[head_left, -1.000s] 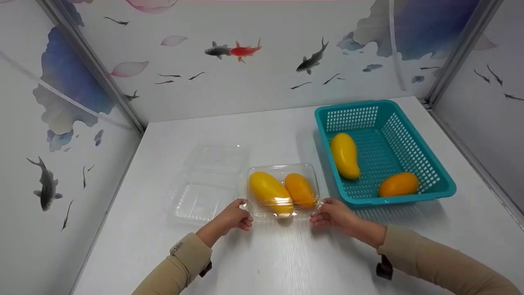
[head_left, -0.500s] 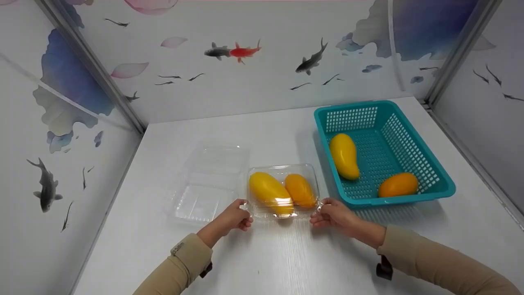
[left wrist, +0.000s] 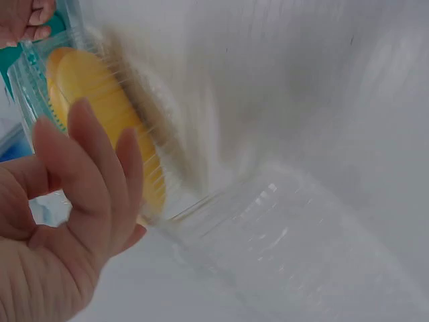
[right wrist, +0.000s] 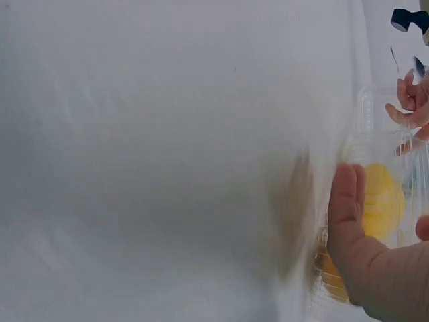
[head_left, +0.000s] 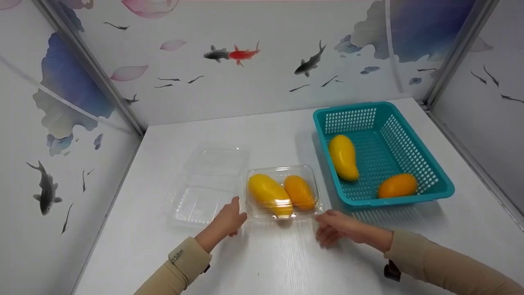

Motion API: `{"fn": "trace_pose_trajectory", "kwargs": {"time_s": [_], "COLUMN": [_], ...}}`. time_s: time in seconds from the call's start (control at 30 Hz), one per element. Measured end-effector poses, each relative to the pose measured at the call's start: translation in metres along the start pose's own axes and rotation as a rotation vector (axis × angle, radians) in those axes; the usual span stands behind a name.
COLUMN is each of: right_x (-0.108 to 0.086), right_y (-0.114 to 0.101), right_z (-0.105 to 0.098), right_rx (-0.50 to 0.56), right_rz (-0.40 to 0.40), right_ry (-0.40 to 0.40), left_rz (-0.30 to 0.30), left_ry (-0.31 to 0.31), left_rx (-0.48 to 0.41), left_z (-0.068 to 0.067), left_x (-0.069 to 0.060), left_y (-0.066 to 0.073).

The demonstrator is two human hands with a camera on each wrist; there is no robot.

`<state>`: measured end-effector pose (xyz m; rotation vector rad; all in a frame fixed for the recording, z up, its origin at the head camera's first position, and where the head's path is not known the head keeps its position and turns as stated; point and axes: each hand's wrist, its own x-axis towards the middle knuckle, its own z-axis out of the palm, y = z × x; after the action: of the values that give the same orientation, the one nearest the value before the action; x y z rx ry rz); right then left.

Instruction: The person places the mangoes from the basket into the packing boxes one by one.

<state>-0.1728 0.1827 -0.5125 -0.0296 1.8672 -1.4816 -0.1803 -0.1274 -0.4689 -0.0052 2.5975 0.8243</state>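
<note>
In the head view a clear plastic box [head_left: 256, 214] stands on the table, its see-through lid over a yellow mango [head_left: 264, 189] and an orange mango [head_left: 299, 191]. My left hand [head_left: 226, 217] is beside the box's near left corner. Its fingers are loosely bent and hold nothing in the left wrist view. At the near right corner is my right hand [head_left: 339, 228], fingers relaxed around nothing; whether a fingertip still touches the rim I cannot tell.
A second clear plastic box [head_left: 206, 201] lies open to the left, its lid unfolded toward the back. A teal basket [head_left: 413, 201] at the right holds a yellow mango [head_left: 344, 157] and an orange mango [head_left: 398, 185]. Printed panels [head_left: 262, 94] enclose the table.
Both hands have let go of the box's near corners. The left hand has drawn slightly left, the right slightly right and toward me. The box has stayed in place.
</note>
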Motion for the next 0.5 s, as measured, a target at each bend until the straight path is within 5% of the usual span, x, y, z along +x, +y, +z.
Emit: {"fn": "trace_pose_trajectory", "kwargs": {"time_s": [0.13,0.23,0.37,0.5], "right_x": [-0.01,-0.015,-0.019,-0.019], "right_y": [-0.005,-0.012,-0.025,-0.036], "right_z": [0.003,0.006,0.006,-0.001], "right_rx": [-0.302,-0.522,-0.695,-0.832], "right_rz": [-0.026,-0.213,-0.489,-0.76], "right_ry": [-0.052,-0.041,-0.002,0.111], "left_rz": [0.256,0.479,0.698,0.79], "left_ry": [0.26,0.394,0.417,0.425], "left_rx": [0.374,0.504,0.593,0.648], "left_z": [0.002,0.01,0.022,0.031], "left_x": [-0.006,-0.005,0.001,0.006], "left_y": [0.009,0.013,0.014,0.014]}}
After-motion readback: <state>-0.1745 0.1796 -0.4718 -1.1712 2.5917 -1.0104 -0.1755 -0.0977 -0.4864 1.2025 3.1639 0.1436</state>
